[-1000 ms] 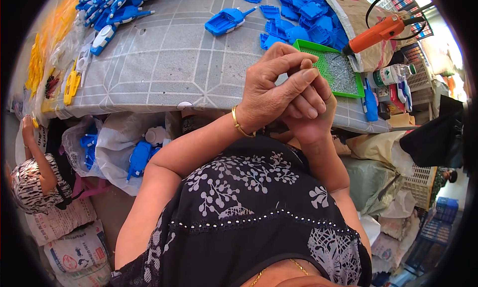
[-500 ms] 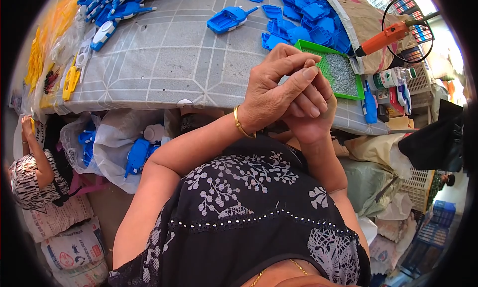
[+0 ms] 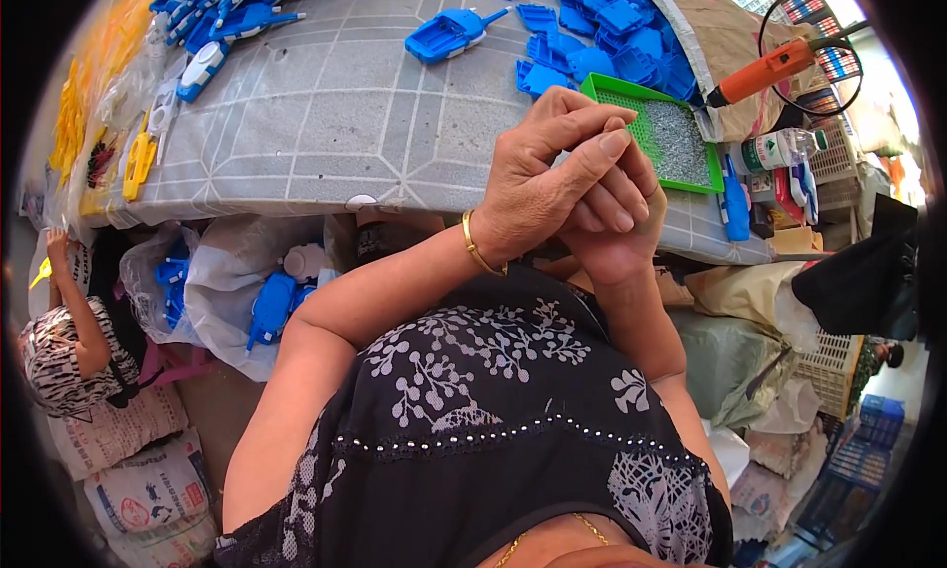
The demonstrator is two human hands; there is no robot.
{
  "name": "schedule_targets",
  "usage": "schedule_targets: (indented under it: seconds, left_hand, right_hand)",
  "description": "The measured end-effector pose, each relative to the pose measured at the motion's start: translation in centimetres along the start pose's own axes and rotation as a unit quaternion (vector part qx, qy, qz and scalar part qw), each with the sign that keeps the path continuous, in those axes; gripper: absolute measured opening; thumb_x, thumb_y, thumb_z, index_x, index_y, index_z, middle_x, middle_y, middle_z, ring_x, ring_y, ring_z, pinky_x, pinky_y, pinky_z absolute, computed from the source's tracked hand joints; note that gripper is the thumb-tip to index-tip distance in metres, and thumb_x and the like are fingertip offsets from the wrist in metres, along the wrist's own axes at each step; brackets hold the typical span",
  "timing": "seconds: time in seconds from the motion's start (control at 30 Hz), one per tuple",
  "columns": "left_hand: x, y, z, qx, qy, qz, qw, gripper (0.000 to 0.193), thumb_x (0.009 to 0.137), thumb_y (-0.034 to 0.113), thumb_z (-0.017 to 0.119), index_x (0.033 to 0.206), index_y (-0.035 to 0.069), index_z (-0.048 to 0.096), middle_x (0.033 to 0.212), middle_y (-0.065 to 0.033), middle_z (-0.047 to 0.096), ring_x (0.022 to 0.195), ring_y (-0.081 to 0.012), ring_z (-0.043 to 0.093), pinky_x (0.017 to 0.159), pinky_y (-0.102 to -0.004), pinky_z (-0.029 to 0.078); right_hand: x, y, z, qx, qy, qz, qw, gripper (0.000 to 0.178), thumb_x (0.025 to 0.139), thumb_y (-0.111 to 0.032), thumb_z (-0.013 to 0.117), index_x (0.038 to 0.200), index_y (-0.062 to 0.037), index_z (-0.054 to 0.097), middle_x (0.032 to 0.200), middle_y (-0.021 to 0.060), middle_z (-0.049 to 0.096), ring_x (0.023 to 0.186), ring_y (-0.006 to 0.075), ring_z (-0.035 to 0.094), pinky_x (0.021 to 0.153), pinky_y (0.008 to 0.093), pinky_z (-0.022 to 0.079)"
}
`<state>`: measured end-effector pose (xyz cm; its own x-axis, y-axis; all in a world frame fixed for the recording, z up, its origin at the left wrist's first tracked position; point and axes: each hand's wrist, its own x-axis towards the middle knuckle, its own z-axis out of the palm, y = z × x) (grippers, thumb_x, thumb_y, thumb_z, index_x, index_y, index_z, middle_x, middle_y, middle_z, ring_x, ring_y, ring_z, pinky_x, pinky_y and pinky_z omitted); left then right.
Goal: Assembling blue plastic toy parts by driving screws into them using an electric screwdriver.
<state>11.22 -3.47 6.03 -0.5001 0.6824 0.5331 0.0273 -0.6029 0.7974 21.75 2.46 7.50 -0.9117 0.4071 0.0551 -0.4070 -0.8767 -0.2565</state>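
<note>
My left hand, with a gold bangle at the wrist, is crossed over my right hand above the table's near edge. The two hands touch, their fingers bent and pressed together at the tips. Whatever may lie between them is hidden. Just beyond them sits a green tray full of small silvery screws. A pile of blue plastic shells lies behind the tray. Farther left, a single open blue casing with a pointed end rests on the cloth.
An orange electric screwdriver hangs at the right, near a plastic bottle. Assembled blue-and-white pieces are heaped at the far left of the grey-checked table. A bag with blue pieces hangs below. Another person is at the left.
My hands keep the same clasped pose. At the far left, the other person's hands have shifted, and a yellow piece by them now shows lower and farther left.
</note>
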Motion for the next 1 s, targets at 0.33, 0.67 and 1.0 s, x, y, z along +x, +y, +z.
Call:
schedule_targets:
  seconds: [0.33, 0.67, 1.0]
  left_hand:
    - [-0.2, -0.4, 0.4, -0.005, -0.004, -0.009, 1.0, 0.021, 0.1, 0.014, 0.068, 0.115, 0.002, 0.076, 0.106, -0.007, 0.067, 0.1, -0.0155, 0.061, 0.09, -0.0276, 0.05]
    - [-0.6, 0.0, 0.5, -0.019, -0.007, -0.037, 0.999, 0.023, 0.1, 0.014, 0.066, 0.117, 0.002, 0.076, 0.106, -0.0068, 0.066, 0.101, -0.0152, 0.06, 0.092, -0.0277, 0.049]
    - [-0.9, -1.4, -0.7, 0.171, -0.018, 0.018, 0.985, 0.031, 0.108, 0.012, 0.053, 0.129, -0.007, 0.066, 0.126, -0.0123, 0.065, 0.111, -0.0159, 0.062, 0.094, -0.0268, 0.05]
  right_hand:
    - [-0.3, -0.1, -0.5, 0.002, -0.015, -0.003, 1.0, 0.039, 0.112, -0.031, 0.039, 0.091, -0.0147, 0.066, 0.045, -0.0129, 0.039, 0.038, 0.0034, 0.037, 0.042, 0.0231, 0.029]
    - [-0.6, -0.2, -0.9, -0.028, -0.004, -0.01, 1.0, 0.038, 0.112, -0.032, 0.04, 0.096, -0.0144, 0.069, 0.046, -0.0135, 0.04, 0.039, 0.0036, 0.037, 0.043, 0.024, 0.031]
    - [0.3, 0.6, -2.6, 0.014, 0.051, 0.001, 0.999, 0.043, 0.106, -0.03, 0.057, 0.065, -0.0196, 0.049, 0.05, -0.0077, 0.042, 0.045, 0.0073, 0.046, 0.044, 0.0249, 0.034]
